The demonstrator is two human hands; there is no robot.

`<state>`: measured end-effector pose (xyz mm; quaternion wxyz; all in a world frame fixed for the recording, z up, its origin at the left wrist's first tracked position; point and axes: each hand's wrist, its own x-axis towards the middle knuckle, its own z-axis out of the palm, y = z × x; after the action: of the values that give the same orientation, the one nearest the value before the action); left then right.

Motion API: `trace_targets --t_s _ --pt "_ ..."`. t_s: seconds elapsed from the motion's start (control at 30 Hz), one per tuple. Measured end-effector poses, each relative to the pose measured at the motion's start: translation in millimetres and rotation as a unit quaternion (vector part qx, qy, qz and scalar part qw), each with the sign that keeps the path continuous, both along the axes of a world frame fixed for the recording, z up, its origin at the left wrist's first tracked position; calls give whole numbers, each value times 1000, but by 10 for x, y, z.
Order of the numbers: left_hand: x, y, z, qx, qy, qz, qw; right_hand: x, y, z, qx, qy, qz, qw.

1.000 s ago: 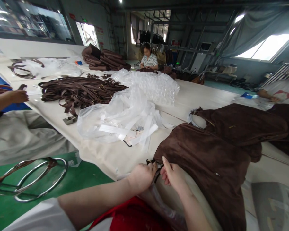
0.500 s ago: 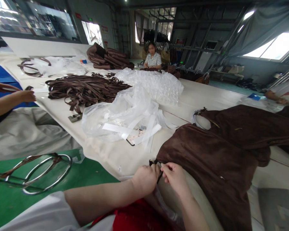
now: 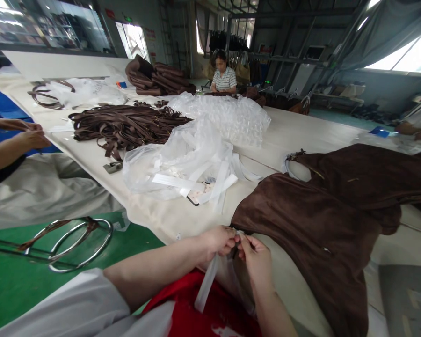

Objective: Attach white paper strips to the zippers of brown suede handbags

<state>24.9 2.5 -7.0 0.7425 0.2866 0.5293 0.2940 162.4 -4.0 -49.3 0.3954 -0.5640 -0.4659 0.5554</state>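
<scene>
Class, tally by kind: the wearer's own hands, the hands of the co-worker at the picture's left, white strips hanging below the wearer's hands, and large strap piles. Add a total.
Own hands: 2 (left hand, right hand)
Co-worker's hands: 2
Hanging white strip: 1
Large strap pile: 1
Total: 6

Brown cloth (image 3: 312, 224) at the near edge of the tabletop (image 3: 182, 220) looked matt, suede-like; the white strip (image 3: 206, 286), smooth; plastic film (image 3: 185, 152) and metal rings (image 3: 111, 233), glossy.
</scene>
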Motion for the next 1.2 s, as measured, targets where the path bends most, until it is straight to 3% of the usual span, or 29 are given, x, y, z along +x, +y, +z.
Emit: trace_targets --t_s 0.07,0.2,0.3,0.37,0.43,0.53,0.6,0.7,0.77,0.83,0.93,1.0,1.07,1.13,1.2 --pt "-57 7 39 -65 -114 -19 991 10 -8 -3 -18 21 -9 1000" --pt "-135 -26 83 -141 -302 -29 942 -13 -17 42 -88 119 -4 989" --pt "-117 -86 61 -136 -364 -20 921 -57 -16 116 -152 228 19 961" --pt "-85 -122 41 -125 -362 -49 923 -82 -6 159 -174 272 37 946" --pt "-69 -139 34 -101 -299 -110 942 -83 20 171 -158 273 44 948" --pt "-154 -94 66 18 -80 -198 977 -9 88 122 -87 199 18 976" --pt "-304 -1 100 140 99 -181 968 96 144 83 -35 90 4 995" --pt "-577 208 112 259 306 -82 913 299 196 99 1 -91 64 994" --pt "-700 353 70 272 368 -59 887 432 191 174 25 -192 120 974" --pt "-728 464 -7 265 383 -73 882 536 162 276 98 -302 115 941" --pt "-631 536 -149 285 394 -91 869 607 122 381 248 -457 62 852" --pt "-544 533 -239 318 459 -99 823 596 134 372 293 -533 63 791" --pt "-490 514 -315 347 537 -108 762 560 197 305 292 -589 70 750" --pt "-482 498 -366 364 564 -116 732 531 316 234 284 -620 66 729" --pt "-508 488 -385 375 555 -117 733 539 478 233 288 -619 77 727"
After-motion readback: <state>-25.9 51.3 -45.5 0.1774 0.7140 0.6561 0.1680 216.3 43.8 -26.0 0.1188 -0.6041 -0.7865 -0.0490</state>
